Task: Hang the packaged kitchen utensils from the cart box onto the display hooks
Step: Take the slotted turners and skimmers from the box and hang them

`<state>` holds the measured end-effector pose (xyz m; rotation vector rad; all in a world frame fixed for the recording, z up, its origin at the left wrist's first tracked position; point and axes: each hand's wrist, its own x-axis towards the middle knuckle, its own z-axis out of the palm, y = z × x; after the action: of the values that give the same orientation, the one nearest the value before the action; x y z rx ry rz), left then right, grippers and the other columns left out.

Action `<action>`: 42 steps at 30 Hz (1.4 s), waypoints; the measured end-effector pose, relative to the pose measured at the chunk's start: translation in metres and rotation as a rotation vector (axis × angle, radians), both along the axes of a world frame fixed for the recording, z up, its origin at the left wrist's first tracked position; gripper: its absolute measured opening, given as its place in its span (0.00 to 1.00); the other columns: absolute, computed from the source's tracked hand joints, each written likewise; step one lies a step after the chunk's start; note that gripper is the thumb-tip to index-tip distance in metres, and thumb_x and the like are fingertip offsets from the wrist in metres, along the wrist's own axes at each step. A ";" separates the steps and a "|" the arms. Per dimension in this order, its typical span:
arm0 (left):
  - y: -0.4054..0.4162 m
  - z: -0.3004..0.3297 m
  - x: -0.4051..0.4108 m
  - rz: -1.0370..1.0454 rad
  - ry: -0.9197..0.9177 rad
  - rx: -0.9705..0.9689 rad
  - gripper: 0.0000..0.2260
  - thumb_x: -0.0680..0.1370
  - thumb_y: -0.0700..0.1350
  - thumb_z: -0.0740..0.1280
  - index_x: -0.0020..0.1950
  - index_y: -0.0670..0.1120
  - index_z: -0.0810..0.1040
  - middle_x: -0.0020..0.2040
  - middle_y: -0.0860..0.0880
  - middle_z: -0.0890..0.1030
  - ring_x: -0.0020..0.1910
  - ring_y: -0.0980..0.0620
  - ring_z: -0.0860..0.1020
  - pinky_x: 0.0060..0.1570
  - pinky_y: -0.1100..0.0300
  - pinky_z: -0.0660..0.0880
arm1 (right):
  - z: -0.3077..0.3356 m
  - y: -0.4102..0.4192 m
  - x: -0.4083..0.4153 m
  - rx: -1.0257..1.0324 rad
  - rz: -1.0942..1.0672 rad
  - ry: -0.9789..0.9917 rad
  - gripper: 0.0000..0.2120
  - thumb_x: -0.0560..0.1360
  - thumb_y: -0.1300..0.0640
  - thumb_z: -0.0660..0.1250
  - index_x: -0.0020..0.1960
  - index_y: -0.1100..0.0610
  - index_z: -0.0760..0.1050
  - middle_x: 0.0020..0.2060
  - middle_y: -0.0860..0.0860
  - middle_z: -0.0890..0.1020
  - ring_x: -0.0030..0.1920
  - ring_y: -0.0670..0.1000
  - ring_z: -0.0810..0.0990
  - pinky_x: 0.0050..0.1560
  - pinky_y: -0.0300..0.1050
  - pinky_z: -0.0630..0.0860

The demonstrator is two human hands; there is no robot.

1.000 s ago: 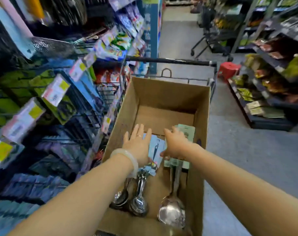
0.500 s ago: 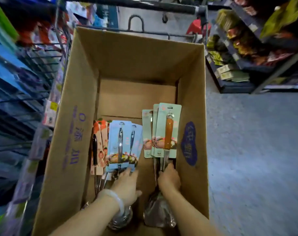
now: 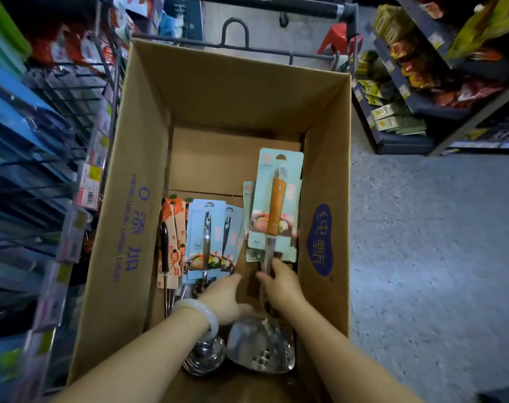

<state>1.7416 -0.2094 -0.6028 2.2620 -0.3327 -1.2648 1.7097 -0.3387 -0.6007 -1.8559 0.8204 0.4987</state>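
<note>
In the brown cardboard box (image 3: 137, 205), the right hand (image 3: 282, 286) grips the wooden-handled slotted steel spatula (image 3: 272, 225) on its pale-green card, now raised farther than before. The left hand (image 3: 222, 298), fingers relaxed, rests beside blue-carded steel ladles (image 3: 208, 242).

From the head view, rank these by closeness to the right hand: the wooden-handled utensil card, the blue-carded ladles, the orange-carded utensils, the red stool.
1. Wooden-handled utensil card: its metal shaft is held in the right hand.
2. Blue-carded ladles: to the left, mid-box, by the left hand.
3. Orange-carded utensils: against the box's left wall.
4. Red stool: beyond the cart.
</note>
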 end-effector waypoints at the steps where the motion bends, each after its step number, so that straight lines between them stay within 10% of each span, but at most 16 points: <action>1: 0.000 0.005 -0.004 0.064 0.030 -0.067 0.21 0.74 0.48 0.69 0.66 0.50 0.70 0.60 0.50 0.78 0.60 0.49 0.77 0.62 0.53 0.73 | 0.008 0.002 0.009 0.042 0.010 -0.031 0.06 0.78 0.58 0.61 0.55 0.53 0.71 0.45 0.48 0.78 0.44 0.48 0.78 0.51 0.47 0.79; 5: -0.003 0.020 -0.007 0.317 -0.091 -0.214 0.16 0.78 0.45 0.64 0.66 0.49 0.72 0.60 0.48 0.78 0.61 0.47 0.75 0.60 0.57 0.70 | 0.038 0.005 0.049 0.097 0.057 -0.191 0.06 0.77 0.59 0.63 0.54 0.56 0.72 0.38 0.46 0.75 0.48 0.55 0.81 0.51 0.58 0.80; 13: -0.006 0.040 0.005 0.562 -0.339 -0.319 0.05 0.78 0.42 0.64 0.48 0.43 0.78 0.45 0.47 0.80 0.47 0.48 0.77 0.46 0.57 0.72 | 0.065 -0.006 0.065 0.219 -0.065 -0.369 0.09 0.78 0.54 0.62 0.40 0.54 0.71 0.35 0.50 0.74 0.38 0.48 0.76 0.38 0.45 0.78; 22: 0.011 0.013 -0.006 0.705 -0.359 -0.265 0.01 0.76 0.39 0.66 0.46 0.43 0.77 0.42 0.48 0.79 0.45 0.48 0.77 0.47 0.57 0.72 | -0.040 -0.004 -0.015 -0.161 0.070 0.331 0.29 0.76 0.54 0.65 0.72 0.61 0.58 0.68 0.58 0.70 0.67 0.59 0.71 0.63 0.50 0.72; 28: 0.017 0.002 -0.010 0.744 -0.314 -0.276 0.05 0.76 0.38 0.66 0.50 0.45 0.76 0.46 0.47 0.80 0.48 0.49 0.78 0.51 0.53 0.75 | -0.048 -0.002 -0.009 -0.342 -0.061 0.300 0.14 0.78 0.58 0.60 0.62 0.60 0.64 0.59 0.58 0.77 0.59 0.59 0.77 0.50 0.49 0.73; 34: 0.025 0.006 -0.006 0.755 -0.282 -0.319 0.07 0.78 0.37 0.64 0.46 0.50 0.73 0.43 0.55 0.76 0.43 0.61 0.74 0.40 0.70 0.69 | -0.043 0.000 -0.003 -0.448 0.130 0.373 0.13 0.80 0.60 0.56 0.64 0.60 0.68 0.60 0.57 0.76 0.59 0.57 0.76 0.53 0.48 0.74; 42: 0.026 0.020 0.015 0.747 -0.307 -0.352 0.04 0.78 0.38 0.63 0.50 0.46 0.75 0.43 0.53 0.79 0.47 0.53 0.78 0.42 0.66 0.72 | -0.032 0.007 -0.008 0.057 -0.270 0.138 0.11 0.79 0.60 0.58 0.62 0.57 0.66 0.54 0.57 0.76 0.44 0.51 0.74 0.41 0.43 0.70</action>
<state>1.7565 -0.1830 -0.5830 1.9702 0.1733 -0.4372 1.7014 -0.3319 -0.6332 -1.6408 1.1195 0.4763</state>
